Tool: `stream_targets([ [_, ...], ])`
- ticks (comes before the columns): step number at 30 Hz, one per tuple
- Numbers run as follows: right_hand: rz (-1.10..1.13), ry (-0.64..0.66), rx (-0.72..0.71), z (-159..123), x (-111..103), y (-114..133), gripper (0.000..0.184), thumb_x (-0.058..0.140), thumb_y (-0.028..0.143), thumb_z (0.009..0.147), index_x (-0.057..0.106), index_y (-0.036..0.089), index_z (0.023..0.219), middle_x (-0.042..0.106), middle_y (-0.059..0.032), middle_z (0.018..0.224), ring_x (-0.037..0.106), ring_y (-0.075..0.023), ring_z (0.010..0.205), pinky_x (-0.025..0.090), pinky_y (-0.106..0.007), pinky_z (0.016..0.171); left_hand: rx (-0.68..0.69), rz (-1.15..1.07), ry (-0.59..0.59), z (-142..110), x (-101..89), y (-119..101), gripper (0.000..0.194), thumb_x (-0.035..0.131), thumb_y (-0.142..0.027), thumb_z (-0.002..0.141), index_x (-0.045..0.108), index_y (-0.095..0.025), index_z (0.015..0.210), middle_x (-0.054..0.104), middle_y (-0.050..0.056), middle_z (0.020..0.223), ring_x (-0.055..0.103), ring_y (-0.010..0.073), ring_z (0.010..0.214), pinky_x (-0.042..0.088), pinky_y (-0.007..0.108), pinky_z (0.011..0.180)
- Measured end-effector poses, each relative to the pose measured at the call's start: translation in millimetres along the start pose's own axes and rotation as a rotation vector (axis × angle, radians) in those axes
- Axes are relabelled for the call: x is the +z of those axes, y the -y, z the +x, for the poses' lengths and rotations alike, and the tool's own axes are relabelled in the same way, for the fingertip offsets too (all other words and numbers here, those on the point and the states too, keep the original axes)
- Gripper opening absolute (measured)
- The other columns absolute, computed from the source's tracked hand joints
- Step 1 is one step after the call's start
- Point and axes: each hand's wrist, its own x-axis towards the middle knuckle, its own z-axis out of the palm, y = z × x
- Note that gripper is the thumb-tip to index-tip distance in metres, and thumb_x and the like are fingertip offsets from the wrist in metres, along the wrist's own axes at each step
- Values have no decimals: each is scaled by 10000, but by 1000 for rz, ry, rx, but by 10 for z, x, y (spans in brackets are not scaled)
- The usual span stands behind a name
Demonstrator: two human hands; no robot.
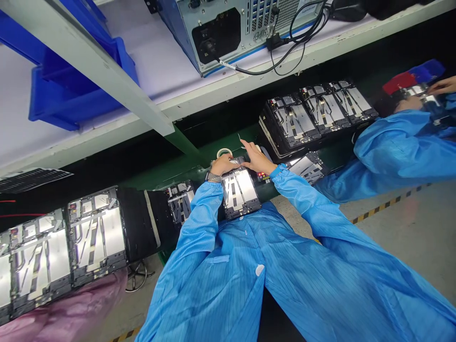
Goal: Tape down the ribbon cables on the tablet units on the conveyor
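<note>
An opened tablet [240,190] is placed at the near edge of the green bench [270,191], its far end touched by the left hand [223,165] and right hand [258,159]; whether the fingers are gripping cannot be told.

Head view: from above, forward and down, device [240,189] mid-frame.
</note>
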Motion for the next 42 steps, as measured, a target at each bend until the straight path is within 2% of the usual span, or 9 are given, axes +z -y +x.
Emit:
stream_targets([
  [6, -39, -8, -37, 5, 28, 13, 1042, 752, 200, 901, 110, 279, 1717, 472, -170, 1440, 524, -371, 1374, 519, -546, 1080, 15, -26, -17, 24, 31, 40, 680, 783, -631, 772, 665, -311, 1360, 727, 75, 1392, 655, 360, 1304, 384, 479, 1177],
  [10, -71, -15, -89, 46, -45, 21, 993, 748, 183, 880, 203, 248, 1707, 521, -163, 1408, 544, -368, 1334, 508, -559, 1087, 22, -27, -27, 6, 43, 47, 687, 785, -647, 771, 662, -309, 1357, 733, 83, 1374, 657, 361, 1304, 369, 487, 1188],
  [12, 10, -83, -54, 96, -110, -7, 930, 724, 176, 882, 258, 234, 1685, 583, -135, 1328, 611, -321, 1225, 528, -519, 1061, 19, -30, -32, -7, 44, 46, 686, 784, -654, 772, 663, -308, 1351, 733, 82, 1378, 651, 356, 1314, 370, 482, 1190],
  [14, 139, -113, 7, 143, -165, -44, 867, 687, 157, 884, 294, 210, 1655, 651, -85, 1166, 667, -251, 1025, 565, -439, 974, 20, -37, -35, -14, 48, 49, 683, 785, -658, 770, 666, -309, 1345, 733, 77, 1381, 646, 351, 1321, 367, 479, 1193],
  [16, 250, -28, 55, 167, -177, -70, 842, 681, 132, 861, 322, 196, 1620, 677, -19, 980, 663, -199, 849, 572, -350, 855, 25, -42, -40, -15, 55, 57, 686, 786, -663, 765, 666, -310, 1342, 741, 75, 1369, 647, 348, 1319, 366, 479, 1193],
  [19, 306, 156, 89, 165, -102, -76, 844, 697, 95, 811, 356, 191, 1577, 665, 42, 815, 648, -172, 756, 528, -264, 737, 24, -44, -47, -14, 64, 72, 702, 784, -670, 757, 665, -309, 1347, 748, 81, 1353, 645, 356, 1322, 370, 484, 1186],
  [25, 278, 163, 143, 167, 70, -56, 857, 696, 69, 783, 364, 180, 1566, 683, 51, 786, 665, -172, 740, 504, -249, 709, 25, -40, -46, -23, 68, 83, 686, 768, -665, 768, 660, -321, 1352, 750, 70, 1345, 646, 345, 1322, 367, 469, 1192],
  [33, 230, 162, 159, 160, 62, -18, 845, 672, 61, 815, 346, 143, 1590, 707, 26, 817, 679, -185, 771, 510, -256, 718, 34, -44, -45, -29, 63, 79, 713, 765, -661, 769, 655, -290, 1368, 742, 93, 1359, 635, 360, 1337, 357, 493, 1201],
  [42, 68, 146, 149, 163, 125, 16, 1013, 765, 76, 820, 231, 146, 1678, 735, -6, 853, 684, -215, 803, 527, -288, 743, 54, -29, -61, -26, 74, 89, 734, 761, -733, 758, 668, -301, 1344, 733, 86, 1380, 628, 362, 1349, 372, 463, 1182],
])
